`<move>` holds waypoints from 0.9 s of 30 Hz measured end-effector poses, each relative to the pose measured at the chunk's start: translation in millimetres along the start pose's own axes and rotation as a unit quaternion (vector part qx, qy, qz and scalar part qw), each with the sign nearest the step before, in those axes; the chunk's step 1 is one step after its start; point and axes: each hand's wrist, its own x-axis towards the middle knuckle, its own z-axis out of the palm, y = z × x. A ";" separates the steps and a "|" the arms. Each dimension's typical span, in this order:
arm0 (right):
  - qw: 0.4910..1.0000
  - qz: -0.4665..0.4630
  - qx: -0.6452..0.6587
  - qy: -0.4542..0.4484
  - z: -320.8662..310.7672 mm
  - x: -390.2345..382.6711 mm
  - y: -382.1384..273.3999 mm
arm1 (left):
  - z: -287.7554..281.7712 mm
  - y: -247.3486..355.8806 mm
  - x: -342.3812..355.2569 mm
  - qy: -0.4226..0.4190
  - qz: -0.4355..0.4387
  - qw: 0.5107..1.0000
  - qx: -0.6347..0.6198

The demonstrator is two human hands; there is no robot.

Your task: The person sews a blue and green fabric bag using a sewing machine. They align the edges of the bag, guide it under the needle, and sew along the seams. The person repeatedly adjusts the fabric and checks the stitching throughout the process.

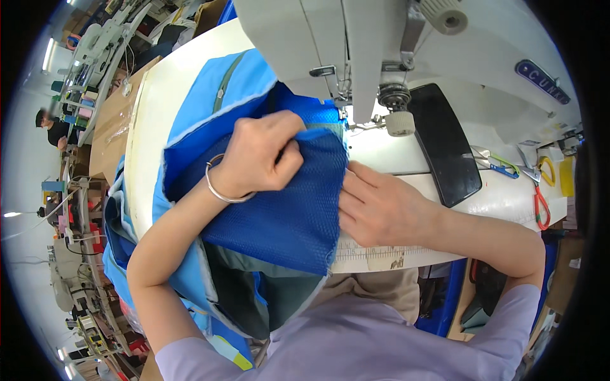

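Dark blue mesh fabric (289, 219) lies across the sewing table, part of a larger light blue piece (197, 105) with a grey-green strip and pale bound edges. My left hand (257, 155) is closed in a fist on the upper part of the mesh, bunching it up. At the fabric's right edge my right hand (384, 206) has its fingers pressed together on the border; its thumb is hidden. The top corner of the mesh reaches the needle area of a white sewing machine (279, 28), just beyond both hands.
A black flat slab (448, 146) lies right of the needle. Scissors (499, 164) and red-handled scissors (541, 206) rest farther right. A printed ruler strip (356, 249) runs along the front table edge. More fabric hangs over my lap. Another person (57, 130) is far left.
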 end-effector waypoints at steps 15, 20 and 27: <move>0.994 0.052 0.076 0.055 -3.6 -14.7 4.1 | 0.3 -15.2 12.0 -0.074 0.082 0.993 0.046; 0.945 0.222 0.223 0.086 -16.7 -16.8 14.2 | -5.3 -1.0 13.2 -0.077 -0.019 0.994 -0.072; 0.814 0.404 0.395 0.135 -17.0 -8.2 18.4 | -25.9 15.4 29.5 -0.217 -0.127 0.918 -0.306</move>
